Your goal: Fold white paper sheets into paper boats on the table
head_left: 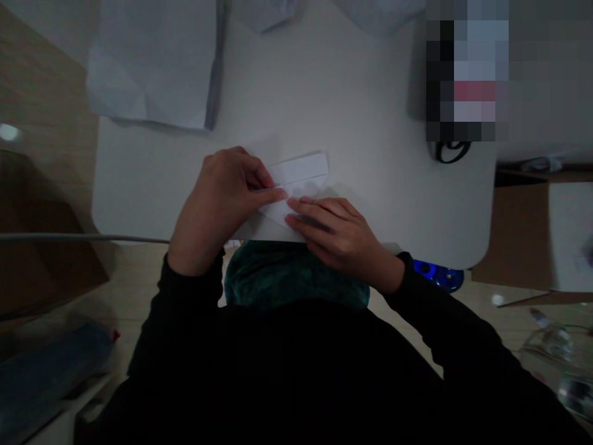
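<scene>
A folded strip of white paper [303, 170] lies on the white table [361, 123] near its front edge. My left hand [222, 198] rests on the paper's left part, fingers curled and pinched down on a fold. My right hand [336, 232] lies flat over the paper's lower right part, fingers stretched toward the left hand's fingertips. Both sleeves are black.
A stack of white paper sheets [155, 62] lies at the table's back left. More sheets [380, 12] sit at the far edge. A pixelated dark object [466, 74] stands at the back right. Cardboard boxes [519, 235] and a blue object [438, 273] sit on the floor to the right.
</scene>
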### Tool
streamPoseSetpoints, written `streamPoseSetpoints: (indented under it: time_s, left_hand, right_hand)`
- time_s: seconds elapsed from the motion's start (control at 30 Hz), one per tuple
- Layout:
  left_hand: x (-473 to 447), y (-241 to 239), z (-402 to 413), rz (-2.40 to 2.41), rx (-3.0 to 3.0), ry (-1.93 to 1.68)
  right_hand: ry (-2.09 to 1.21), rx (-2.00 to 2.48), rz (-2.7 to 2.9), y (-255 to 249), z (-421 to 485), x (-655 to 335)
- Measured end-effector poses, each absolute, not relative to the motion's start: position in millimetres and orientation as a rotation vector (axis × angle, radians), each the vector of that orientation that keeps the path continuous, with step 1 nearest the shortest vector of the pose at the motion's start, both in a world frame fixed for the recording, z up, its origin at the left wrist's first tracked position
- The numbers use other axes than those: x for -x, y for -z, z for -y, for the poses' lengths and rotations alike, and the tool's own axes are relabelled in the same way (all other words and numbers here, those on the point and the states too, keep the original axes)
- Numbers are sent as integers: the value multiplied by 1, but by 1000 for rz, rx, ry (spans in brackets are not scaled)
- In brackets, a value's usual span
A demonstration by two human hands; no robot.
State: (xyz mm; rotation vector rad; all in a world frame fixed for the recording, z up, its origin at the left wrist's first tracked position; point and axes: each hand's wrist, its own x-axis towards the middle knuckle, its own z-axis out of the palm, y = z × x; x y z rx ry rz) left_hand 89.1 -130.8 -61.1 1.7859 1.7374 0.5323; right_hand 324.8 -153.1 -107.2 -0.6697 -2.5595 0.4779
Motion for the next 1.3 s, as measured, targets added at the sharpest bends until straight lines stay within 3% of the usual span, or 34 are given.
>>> streamPoseSetpoints:
  time_s: [0.6,0.87,1.1,1.3]
  left_hand:
    - [-88,59,106,-1627,-1902,-278]
    - [-85,79,114,-1640,-2007,-493]
    - [-98,87,186,-1847,-2397,-1070]
    - [-96,108,232,-1466,-2772,-919]
  right_hand:
    - [-496,671,2575,105,146,-316]
    - [-509,635,2504,103,133,-303]
    - [-455,669,2469,108,132,-301]
    - [-474,702,2447,110,133,-301]
